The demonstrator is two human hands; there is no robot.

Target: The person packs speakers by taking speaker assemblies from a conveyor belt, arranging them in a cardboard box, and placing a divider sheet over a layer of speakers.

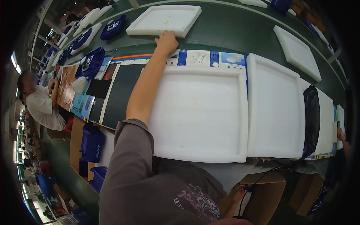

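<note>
The right hand [238, 193] is low at 5 o'clock, by an open cardboard box [267, 195]; its fingers look curled round a small dark object [247, 188] near a black cable, though the grip is small and partly hidden. Blue bins [92, 143] sit at 8 o'clock. The large foam tray [198, 116] lies straight ahead on the bench, its left side crossed by the left forearm. The second foam tray [275, 108] stands against it at 2 o'clock, with a black bag [311, 116] beyond at 3 o'clock. Printed sheets [198, 58] show past the large tray.

The left hand [167, 42] reaches to 12 o'clock, fingers bent and touching the near edge of the far foam tray [165, 19], which lies on the green belt [228, 30]; whether the thumb closes under it, I cannot tell. Blue shells [90, 63] with round metal parts lie at 10 to 11 o'clock, another foam tray [298, 52] at 1 o'clock. A person in a white shirt [43, 107] is at 9 o'clock.
</note>
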